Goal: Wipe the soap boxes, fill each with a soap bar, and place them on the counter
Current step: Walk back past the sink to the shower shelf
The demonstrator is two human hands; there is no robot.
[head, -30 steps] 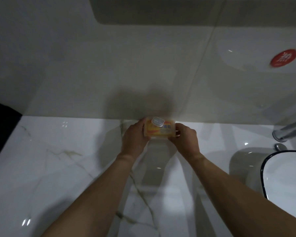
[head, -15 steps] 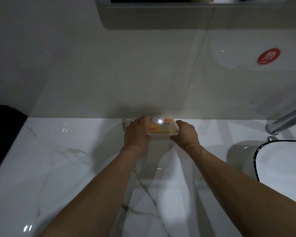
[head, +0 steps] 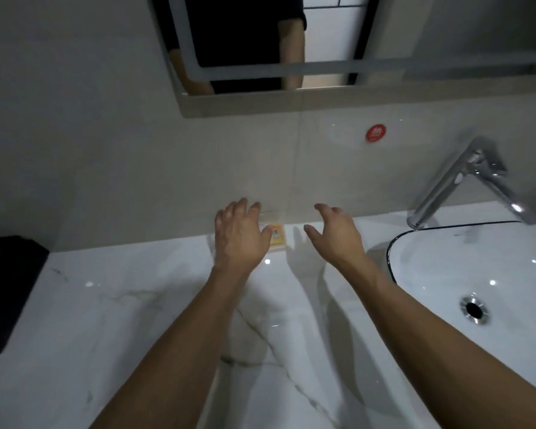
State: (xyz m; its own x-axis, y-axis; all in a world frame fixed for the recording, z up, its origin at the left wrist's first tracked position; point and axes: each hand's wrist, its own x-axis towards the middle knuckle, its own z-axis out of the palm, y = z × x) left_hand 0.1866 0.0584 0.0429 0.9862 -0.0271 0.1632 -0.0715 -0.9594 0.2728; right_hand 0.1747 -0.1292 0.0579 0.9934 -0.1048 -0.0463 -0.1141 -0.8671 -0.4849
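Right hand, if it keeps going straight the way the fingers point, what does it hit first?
Probably the tiled wall. The right hand is open, its fingers aimed forward at the wall behind the counter. The soap box lies off to its left, out of that line, though depth is unclear.

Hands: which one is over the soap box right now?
The left hand, fingers spread, partly covers the soap box by the wall. The right hand hangs open further right, toward the basin, clear of the box.
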